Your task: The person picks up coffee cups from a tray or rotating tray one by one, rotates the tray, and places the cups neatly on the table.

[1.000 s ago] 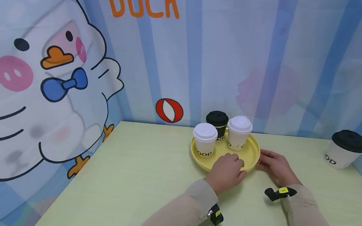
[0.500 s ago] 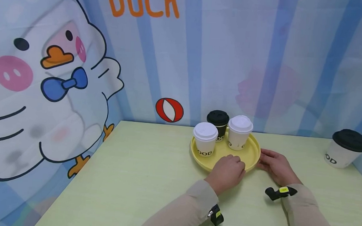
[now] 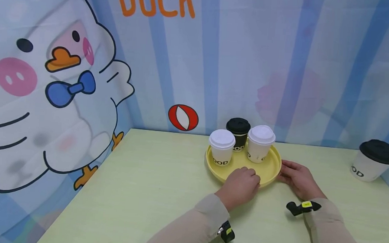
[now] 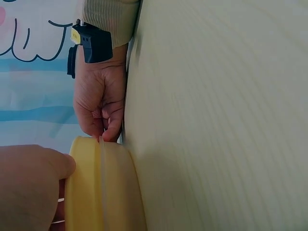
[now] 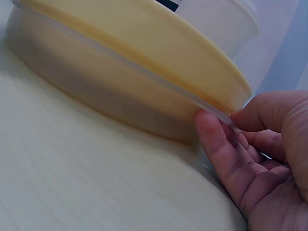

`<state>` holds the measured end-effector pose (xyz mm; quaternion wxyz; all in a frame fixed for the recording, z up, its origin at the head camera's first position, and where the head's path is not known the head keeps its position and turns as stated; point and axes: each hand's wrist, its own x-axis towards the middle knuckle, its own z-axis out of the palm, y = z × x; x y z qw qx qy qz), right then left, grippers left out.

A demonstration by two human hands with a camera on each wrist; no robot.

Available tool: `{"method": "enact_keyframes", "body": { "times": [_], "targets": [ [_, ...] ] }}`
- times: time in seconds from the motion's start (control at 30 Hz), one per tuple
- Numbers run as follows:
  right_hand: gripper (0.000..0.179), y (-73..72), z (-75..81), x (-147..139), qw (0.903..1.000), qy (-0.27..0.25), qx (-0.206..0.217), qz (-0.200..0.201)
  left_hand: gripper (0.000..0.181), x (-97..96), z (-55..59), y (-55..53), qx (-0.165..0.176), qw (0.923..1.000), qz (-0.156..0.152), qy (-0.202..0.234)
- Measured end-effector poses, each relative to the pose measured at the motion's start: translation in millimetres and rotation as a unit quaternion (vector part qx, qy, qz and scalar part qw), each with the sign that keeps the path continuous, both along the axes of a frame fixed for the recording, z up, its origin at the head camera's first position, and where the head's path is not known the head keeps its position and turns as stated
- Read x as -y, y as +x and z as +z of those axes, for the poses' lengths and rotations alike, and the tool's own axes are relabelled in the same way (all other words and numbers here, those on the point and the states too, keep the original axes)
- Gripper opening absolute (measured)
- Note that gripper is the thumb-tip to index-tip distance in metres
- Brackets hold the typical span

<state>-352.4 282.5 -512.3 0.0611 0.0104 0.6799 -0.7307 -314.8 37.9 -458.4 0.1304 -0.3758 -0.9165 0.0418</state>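
A round yellow turntable [image 3: 243, 171] stands on the table, with a pale translucent edge under its yellow top. On it are two white paper cups with white lids, a left cup [image 3: 221, 153] and a right cup [image 3: 259, 149], and a black paper cup [image 3: 238, 131] behind them. My left hand [image 3: 240, 187] grips the near rim of the yellow top, its fingers bent over it. At the right side my right hand [image 3: 299, 179] pinches the translucent edge; the right wrist view shows thumb [image 5: 255, 113] and fingers on it.
A larger white cup with a black lid [image 3: 369, 165] leans at the table's right end. The pale green table [image 3: 136, 192] meets a blue curtain with a duck print [image 3: 231, 64] at the back and left. Both wrists wear small black cameras.
The yellow top has turned slightly clockwise seen from above, carrying the cups with it. My left hand has moved a little left along with the near rim, while my right hand has stayed put.
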Motion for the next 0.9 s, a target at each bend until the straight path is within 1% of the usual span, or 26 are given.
{"method": "enact_keyframes", "body": {
  "times": [0.2, 0.47, 0.6, 0.77, 0.83, 0.9],
  "targets": [
    [0.069, -2.4, -2.1, -1, 1.0000, 0.007, 0.005, -0.004, 0.015, 9.3, 1.7, 0.9, 0.000, 0.9998, -0.004, 0.020],
    [0.069, -3.2, -2.4, -1, 1.0000, 0.001, 0.007, -0.001, 0.013, 22.0, 0.3, -0.6, 0.000, 0.9992, -0.017, 0.038],
    [0.069, -2.7, -2.2, 0, 1.0000, 0.000, 0.007, 0.001, 0.013, 28.6, -0.1, -0.3, 0.009, 0.9989, -0.014, 0.044],
    [0.068, -3.0, -2.5, -1, 1.0000, -0.004, 0.007, 0.001, 0.013, 32.7, 0.8, 0.3, 0.011, 0.9985, -0.015, 0.051],
    [0.068, -3.1, -2.7, -1, 1.0000, -0.002, 0.006, -0.001, 0.012, 35.1, 1.0, -0.1, 0.014, 0.9978, -0.016, 0.062],
    [0.067, -3.3, -3.1, -1, 1.0000, -0.001, 0.007, -0.002, 0.013, 41.1, 0.0, -2.2, 0.018, 0.9950, -0.015, 0.097]
  ]
}}
